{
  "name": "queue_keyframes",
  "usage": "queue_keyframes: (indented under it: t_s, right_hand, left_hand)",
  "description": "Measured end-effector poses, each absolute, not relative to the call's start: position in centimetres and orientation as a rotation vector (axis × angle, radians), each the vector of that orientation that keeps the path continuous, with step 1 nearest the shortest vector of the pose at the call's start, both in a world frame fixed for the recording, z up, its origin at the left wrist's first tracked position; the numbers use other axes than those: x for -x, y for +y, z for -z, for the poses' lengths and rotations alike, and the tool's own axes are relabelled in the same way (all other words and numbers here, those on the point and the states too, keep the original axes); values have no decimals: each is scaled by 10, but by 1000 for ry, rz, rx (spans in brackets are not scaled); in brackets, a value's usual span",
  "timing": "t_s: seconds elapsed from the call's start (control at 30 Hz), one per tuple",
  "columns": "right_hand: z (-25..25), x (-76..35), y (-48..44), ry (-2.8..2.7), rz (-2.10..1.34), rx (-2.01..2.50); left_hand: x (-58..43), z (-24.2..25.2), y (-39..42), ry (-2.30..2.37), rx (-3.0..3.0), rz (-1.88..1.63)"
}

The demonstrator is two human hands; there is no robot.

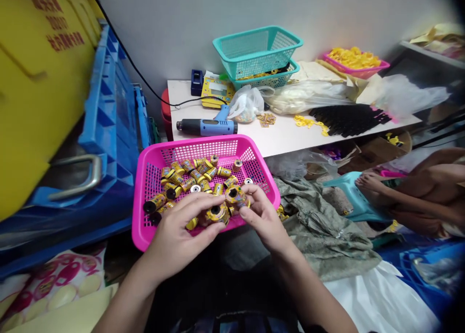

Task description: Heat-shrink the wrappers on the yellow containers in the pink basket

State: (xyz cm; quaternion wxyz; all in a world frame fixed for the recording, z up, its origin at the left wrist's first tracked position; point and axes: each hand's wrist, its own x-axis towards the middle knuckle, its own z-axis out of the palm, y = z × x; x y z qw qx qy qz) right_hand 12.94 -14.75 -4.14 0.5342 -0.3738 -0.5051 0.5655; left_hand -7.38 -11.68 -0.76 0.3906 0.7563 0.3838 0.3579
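A pink plastic basket (269,190) in front of me holds several small yellow printed cylinders (187,183), some with black or white ends. Over its near side, my left hand (189,229) is closed on one yellow cylinder (217,213), gripped between thumb and fingers with its dark, hollow-looking end facing up. Close beside it, my right hand (263,216) pinches another yellow cylinder (234,196), tilted, with a dark opening at its end. The two held cylinders are nearly touching. What they are exactly, I cannot tell.
Behind the basket, a white table (283,141) carries a blue heat gun (209,127), stacked teal baskets (254,56), plastic bags and a heap of black strips (348,122). Blue crates (112,105) stand left. At right, another person's bare legs (421,190) rest by a teal stool (350,195).
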Motion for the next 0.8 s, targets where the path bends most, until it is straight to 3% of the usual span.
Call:
queue_keyframes:
  t_s: [0.47, 0.63, 0.8]
  right_hand:
    - [53, -103, -148, -824, -1270, 858]
    - [35, -110, -147, -893, -1376, 874]
    - [30, -118, -148, -936, -1541, 832]
  left_hand:
    - [54, 24, -114, 1036, -1292, -1035]
    - [51, 27, -111, 824, -693, -808]
    - [44, 28, -115, 683, -562, -740]
